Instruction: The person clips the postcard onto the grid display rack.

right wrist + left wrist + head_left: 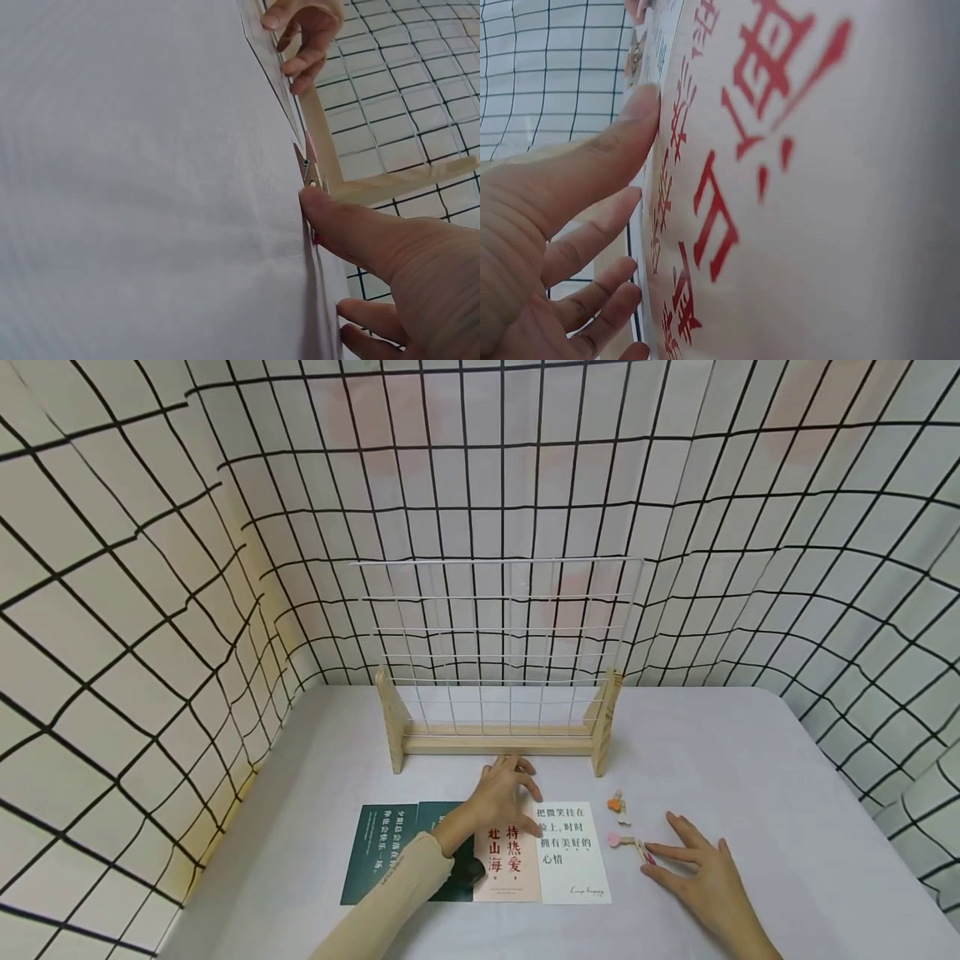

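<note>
Right hand point(705, 877) has its thumb and forefinger at the end of a small peg point(641, 850); whether they pinch it, I cannot tell. Just beside it lie a pink-ended peg point(617, 840) and an orange one point(616, 804), right of a white card point(573, 868). Above the pink card point(517, 885), the left hand point(501, 793) has its fingers spread and loosely bent. Two green cards point(367, 860) lie farther left. Behind the row, a wooden stand point(498, 745) holds a wire grid on the white table point(712, 760).
</note>
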A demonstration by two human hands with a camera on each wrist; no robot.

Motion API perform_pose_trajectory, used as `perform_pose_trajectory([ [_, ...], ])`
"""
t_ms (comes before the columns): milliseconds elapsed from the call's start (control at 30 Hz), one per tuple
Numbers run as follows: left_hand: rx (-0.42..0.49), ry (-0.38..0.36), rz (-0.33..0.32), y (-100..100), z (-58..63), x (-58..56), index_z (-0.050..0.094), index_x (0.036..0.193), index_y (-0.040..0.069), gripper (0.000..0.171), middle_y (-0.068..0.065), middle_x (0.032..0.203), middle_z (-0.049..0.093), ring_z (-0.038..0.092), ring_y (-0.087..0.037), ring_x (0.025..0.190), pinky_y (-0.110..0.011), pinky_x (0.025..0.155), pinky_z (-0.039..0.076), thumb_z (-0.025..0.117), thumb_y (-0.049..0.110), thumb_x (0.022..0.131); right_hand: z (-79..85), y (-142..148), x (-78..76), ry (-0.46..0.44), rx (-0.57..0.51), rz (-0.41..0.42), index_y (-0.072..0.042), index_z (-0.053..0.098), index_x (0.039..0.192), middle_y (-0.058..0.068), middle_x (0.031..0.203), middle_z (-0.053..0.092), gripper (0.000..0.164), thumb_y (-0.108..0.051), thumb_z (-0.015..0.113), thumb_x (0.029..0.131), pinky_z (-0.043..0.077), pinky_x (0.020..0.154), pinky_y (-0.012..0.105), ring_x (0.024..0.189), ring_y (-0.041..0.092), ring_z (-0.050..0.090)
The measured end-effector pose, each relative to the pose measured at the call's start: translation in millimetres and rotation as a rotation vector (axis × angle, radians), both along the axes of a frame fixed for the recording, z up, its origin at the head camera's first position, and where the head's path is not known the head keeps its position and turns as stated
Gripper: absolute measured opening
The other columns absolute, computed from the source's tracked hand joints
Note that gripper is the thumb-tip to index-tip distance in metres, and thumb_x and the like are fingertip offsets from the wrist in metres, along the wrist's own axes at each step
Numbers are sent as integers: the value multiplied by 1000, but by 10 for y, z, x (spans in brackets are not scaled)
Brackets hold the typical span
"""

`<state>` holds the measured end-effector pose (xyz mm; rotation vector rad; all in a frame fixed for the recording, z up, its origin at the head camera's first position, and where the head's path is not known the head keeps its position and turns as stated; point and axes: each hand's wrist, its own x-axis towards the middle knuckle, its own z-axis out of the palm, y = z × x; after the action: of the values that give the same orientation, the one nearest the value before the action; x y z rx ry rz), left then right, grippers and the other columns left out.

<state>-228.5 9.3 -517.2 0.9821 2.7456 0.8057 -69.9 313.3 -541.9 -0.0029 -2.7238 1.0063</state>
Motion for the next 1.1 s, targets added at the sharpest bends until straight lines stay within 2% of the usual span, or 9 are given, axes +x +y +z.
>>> perform_pose_trajectory([
  [167,-17,14,13,18,-18,-1,80,94,22,45,-1,139,58,46,-26,135,-52,107,37,101,42,60,-6,-4,-8,45,-4,-19,-6,83,95,31,145,56,30,-25,92,74,8,111,84,135,59,46],
  [333,-11,4,29,30,-25,-9,79,92,23,43,0,140,58,45,-25,135,-48,105,36,101,42,60,-25,-3,-7,51,4,-32,-6,83,96,31,144,57,26,-20,91,76,8,112,84,134,59,47],
  [600,-7,23,55,18,-46,18,77,89,26,42,1,135,62,48,-24,133,-50,104,36,101,43,60,-49,-6,-12,82,13,-31,-6,83,98,30,143,59,24,-15,90,76,11,110,85,130,60,51],
  [733,26,27,59,8,-62,29,77,88,25,42,3,123,67,53,-18,116,-42,97,35,102,41,59,-57,-12,-13,111,24,-29,-6,83,97,30,141,60,23,-12,90,76,14,107,86,128,60,52],
  [833,62,24,55,0,-81,28,77,90,23,43,5,110,70,52,-12,99,-37,92,32,103,38,58,-52,-20,-10,127,18,-26,-5,82,97,30,139,61,23,-11,90,76,16,106,87,128,60,52],
  [867,75,19,53,-4,-87,28,77,90,23,44,6,106,71,50,-10,94,-36,90,31,103,36,58,-45,-24,-8,134,17,-27,-4,82,97,29,138,62,23,-11,90,76,20,105,85,127,59,53],
  [933,98,2,54,-8,-99,27,77,91,22,44,8,98,72,48,-7,88,-35,89,29,103,35,58,-29,-33,-1,137,24,-44,-6,82,100,24,134,67,23,-13,89,79,33,107,74,124,53,58],
  [1000,117,-22,57,-11,-111,25,77,91,21,43,9,92,71,47,-5,84,-34,89,29,103,33,58,-3,-46,4,136,35,-72,-8,82,102,15,126,72,22,-16,87,83,46,106,51,119,42,62],
  [1100,143,-73,64,-10,-121,27,76,91,22,42,12,86,70,47,-4,81,-35,92,28,103,30,60,15,-57,6,120,31,-116,-12,81,106,1,108,75,19,-18,83,89,49,84,18,100,11,65],
])
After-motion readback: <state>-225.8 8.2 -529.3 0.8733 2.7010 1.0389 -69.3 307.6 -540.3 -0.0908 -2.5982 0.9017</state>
